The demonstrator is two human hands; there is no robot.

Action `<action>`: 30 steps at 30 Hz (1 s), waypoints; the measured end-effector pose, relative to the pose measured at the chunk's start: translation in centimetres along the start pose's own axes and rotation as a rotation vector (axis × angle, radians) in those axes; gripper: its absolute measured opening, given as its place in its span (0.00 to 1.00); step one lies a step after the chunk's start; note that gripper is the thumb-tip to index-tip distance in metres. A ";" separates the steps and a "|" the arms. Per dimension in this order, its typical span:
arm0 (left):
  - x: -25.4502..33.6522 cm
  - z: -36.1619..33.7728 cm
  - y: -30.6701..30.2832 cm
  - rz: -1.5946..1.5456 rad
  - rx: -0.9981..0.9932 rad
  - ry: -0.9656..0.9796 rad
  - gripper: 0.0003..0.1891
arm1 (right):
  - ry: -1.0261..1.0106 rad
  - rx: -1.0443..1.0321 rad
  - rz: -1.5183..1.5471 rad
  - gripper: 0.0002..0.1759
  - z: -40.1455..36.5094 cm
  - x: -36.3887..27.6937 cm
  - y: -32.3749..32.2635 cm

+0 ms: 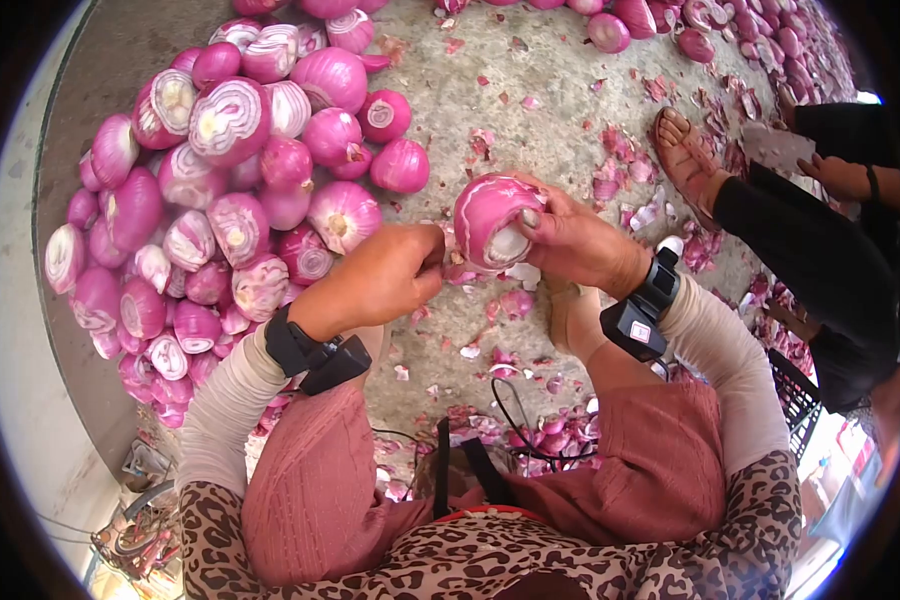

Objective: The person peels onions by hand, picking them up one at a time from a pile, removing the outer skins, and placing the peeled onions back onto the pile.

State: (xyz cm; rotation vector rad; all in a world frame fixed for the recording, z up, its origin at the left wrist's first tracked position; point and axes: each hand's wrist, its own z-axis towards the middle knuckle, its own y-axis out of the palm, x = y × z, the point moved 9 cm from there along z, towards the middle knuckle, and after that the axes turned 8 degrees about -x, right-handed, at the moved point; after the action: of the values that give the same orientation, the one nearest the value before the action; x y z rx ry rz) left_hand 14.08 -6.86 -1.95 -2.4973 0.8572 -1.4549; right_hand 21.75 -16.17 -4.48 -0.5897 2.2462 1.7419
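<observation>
My right hand (585, 238) is wrapped round a large red onion (490, 215), with the thumb on its near side. A pale cut patch shows on the onion's lower face, and pink skin covers the rest. Just to the left, my left hand (395, 278) is closed, its fingers curled inward beside the onion. Whatever those fingers may hold is hidden. Both wrists carry black strapped devices. A big heap of peeled and cut onions (230, 120) lies on the left, close by my left forearm.
Onion skins (615, 165) litter the concrete floor (440, 120). More onions (635, 18) are spread along the far right. Another person's foot (685, 150), dark-clothed legs and hand (835, 178) are at the right. A black crate (795, 395) stands by my right elbow. Loose cable (515, 405) lies between my knees.
</observation>
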 end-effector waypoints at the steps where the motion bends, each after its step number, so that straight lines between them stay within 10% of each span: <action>1: 0.0 0.1 0.2 0.012 -0.012 0.009 0.08 | 0.001 0.002 0.001 0.38 0.0 0.1 0.0; 8: -0.7 0.1 0.7 -0.060 -0.079 0.020 0.09 | 0.025 0.007 -0.003 0.35 0.2 0.3 -1.2; 13: -3.3 -0.2 -2.2 -0.760 0.344 0.024 0.10 | 0.027 0.003 0.030 0.35 0.2 0.3 -1.3; 19: -0.9 0.6 -0.6 -0.620 0.054 -0.019 0.19 | -0.045 0.017 0.009 0.33 1.3 0.1 0.0; 30: -1.7 0.5 0.4 -0.685 0.088 -0.073 0.16 | -0.059 0.056 -0.005 0.32 1.2 0.1 0.1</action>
State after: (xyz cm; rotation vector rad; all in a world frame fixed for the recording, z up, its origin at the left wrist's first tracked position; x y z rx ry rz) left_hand 13.71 -6.40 -3.65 -2.8914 -0.1103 -1.4893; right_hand 21.56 -14.96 -4.77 -0.5243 2.2431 1.6658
